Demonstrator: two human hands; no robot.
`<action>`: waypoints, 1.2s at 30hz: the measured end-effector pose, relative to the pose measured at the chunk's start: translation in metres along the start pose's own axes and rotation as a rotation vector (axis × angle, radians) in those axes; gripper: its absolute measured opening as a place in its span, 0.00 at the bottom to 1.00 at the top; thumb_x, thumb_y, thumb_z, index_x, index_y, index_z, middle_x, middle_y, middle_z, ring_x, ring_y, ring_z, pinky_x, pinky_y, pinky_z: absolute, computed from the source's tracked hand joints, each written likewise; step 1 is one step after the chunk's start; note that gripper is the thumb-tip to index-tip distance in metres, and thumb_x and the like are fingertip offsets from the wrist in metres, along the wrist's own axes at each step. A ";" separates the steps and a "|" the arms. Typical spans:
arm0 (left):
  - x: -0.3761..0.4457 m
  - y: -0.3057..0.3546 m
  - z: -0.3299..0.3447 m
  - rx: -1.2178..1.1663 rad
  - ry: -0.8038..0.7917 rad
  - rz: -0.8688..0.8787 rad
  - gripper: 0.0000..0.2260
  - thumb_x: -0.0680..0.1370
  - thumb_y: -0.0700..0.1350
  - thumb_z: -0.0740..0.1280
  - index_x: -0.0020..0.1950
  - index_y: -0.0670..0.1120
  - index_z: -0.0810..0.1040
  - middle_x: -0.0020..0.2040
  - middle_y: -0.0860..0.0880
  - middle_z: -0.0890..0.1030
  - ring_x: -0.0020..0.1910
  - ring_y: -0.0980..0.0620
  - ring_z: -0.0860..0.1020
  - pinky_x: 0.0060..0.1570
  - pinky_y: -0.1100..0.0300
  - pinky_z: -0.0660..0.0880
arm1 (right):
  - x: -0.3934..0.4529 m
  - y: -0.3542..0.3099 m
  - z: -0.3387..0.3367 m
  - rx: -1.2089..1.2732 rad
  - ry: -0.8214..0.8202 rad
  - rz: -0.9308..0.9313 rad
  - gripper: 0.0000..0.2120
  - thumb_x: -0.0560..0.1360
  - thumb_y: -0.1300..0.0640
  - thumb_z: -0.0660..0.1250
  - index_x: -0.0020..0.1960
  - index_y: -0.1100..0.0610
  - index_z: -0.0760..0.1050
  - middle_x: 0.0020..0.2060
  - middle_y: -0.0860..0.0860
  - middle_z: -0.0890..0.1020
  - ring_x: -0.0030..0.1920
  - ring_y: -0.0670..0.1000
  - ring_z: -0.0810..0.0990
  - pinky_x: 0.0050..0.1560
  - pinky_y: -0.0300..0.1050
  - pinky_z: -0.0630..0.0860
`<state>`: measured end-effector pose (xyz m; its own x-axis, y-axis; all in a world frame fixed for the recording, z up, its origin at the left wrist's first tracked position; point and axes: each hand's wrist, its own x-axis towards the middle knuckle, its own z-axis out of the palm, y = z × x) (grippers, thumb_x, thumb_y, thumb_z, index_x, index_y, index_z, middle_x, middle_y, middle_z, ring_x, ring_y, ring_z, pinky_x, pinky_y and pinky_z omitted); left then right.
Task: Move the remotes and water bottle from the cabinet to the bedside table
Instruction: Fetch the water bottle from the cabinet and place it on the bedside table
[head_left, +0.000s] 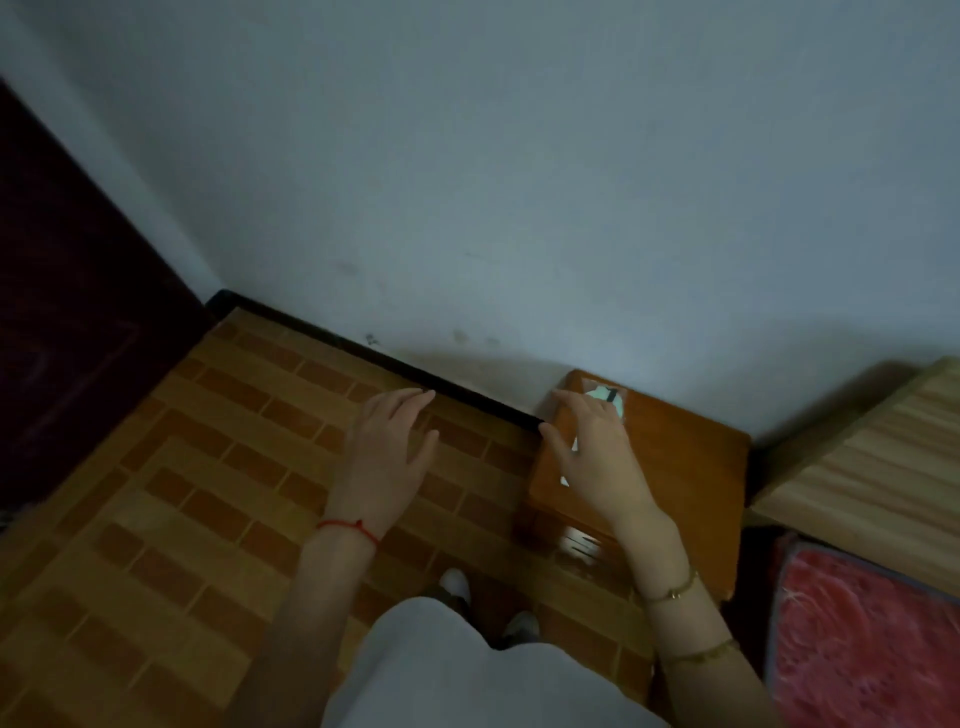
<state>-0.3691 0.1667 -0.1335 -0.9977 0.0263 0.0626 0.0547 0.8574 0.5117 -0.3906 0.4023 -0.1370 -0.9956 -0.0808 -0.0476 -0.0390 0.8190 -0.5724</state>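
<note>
A small brown wooden bedside table (691, 467) stands against the wall at the right. On its far left corner lies a pale remote (608, 396) with a dark band, mostly hidden under my right hand (597, 457). That hand hovers over the remote with fingers spread; whether it touches it is unclear. My left hand (387, 452) is open, fingers apart, above the tiled floor to the left of the table, holding nothing. No water bottle or cabinet is in view.
Brown brick-pattern floor tiles (182, 493) fill the left. A dark door (67, 312) stands at far left, a black skirting (415, 374) runs along the white wall. A wooden bed frame (883, 457) and red blanket (872, 639) sit at the right.
</note>
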 end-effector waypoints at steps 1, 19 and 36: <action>-0.006 -0.008 -0.007 0.012 0.016 -0.041 0.20 0.80 0.49 0.62 0.72 0.50 0.69 0.68 0.51 0.71 0.70 0.51 0.66 0.71 0.48 0.65 | 0.004 -0.011 0.006 -0.008 -0.024 -0.035 0.22 0.80 0.50 0.63 0.72 0.55 0.67 0.66 0.53 0.75 0.70 0.53 0.67 0.70 0.47 0.65; -0.128 -0.210 -0.153 0.101 0.450 -0.674 0.20 0.78 0.45 0.66 0.70 0.50 0.71 0.66 0.49 0.75 0.65 0.48 0.71 0.65 0.44 0.69 | 0.065 -0.307 0.197 -0.095 -0.535 -0.687 0.19 0.81 0.49 0.60 0.69 0.55 0.69 0.64 0.51 0.76 0.68 0.55 0.70 0.68 0.50 0.67; -0.256 -0.354 -0.246 0.201 0.740 -1.220 0.20 0.76 0.44 0.68 0.68 0.47 0.73 0.63 0.48 0.78 0.63 0.45 0.74 0.62 0.45 0.73 | 0.011 -0.554 0.370 -0.039 -0.870 -1.231 0.23 0.81 0.49 0.60 0.74 0.52 0.64 0.71 0.48 0.70 0.73 0.48 0.63 0.72 0.44 0.61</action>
<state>-0.1228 -0.2701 -0.1198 -0.1643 -0.9770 0.1357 -0.8705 0.2083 0.4459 -0.3489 -0.2625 -0.1228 0.0188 -0.9993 -0.0318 -0.8042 0.0038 -0.5943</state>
